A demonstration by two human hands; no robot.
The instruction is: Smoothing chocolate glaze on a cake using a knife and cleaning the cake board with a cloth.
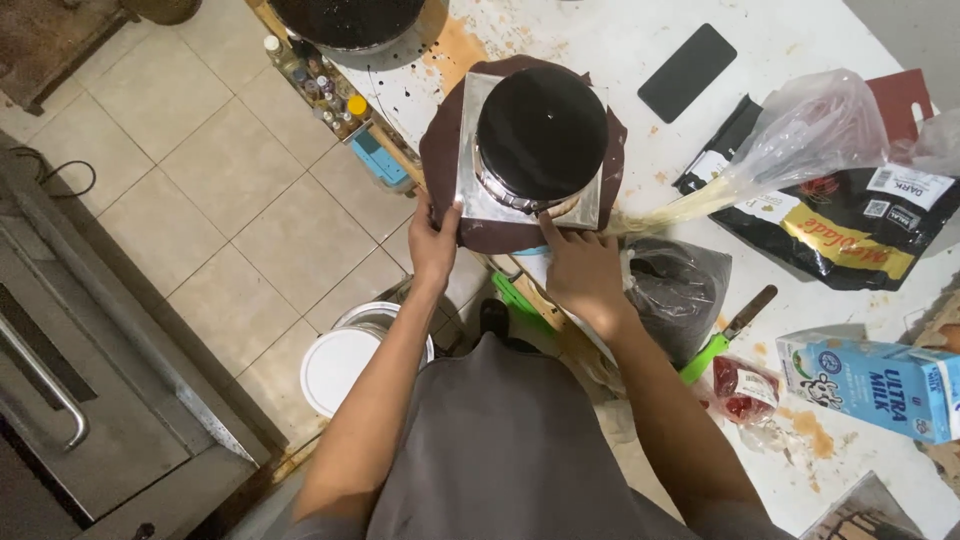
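A round cake with a glossy dark chocolate top [541, 130] stands on a square silver board [472, 190], which rests on a dark brown round turntable [440, 150] at the table's corner. My left hand [433, 240] grips the turntable's near left edge by the board's corner. My right hand [580, 268] lies at the board's near edge, fingers touching it just below the cake. A clear piping bag with pale cream [780, 150] lies to the right, its tip pointing at the cake.
On the stained white table [620, 40] lie a black phone [686, 72], a dark chocolate pouch [850, 225], a black plastic bag [675, 290], a green-handled knife [735, 330], a blue milk carton [870, 385]. A white bucket [345, 365] sits on the tiled floor; an oven [70, 400] stands left.
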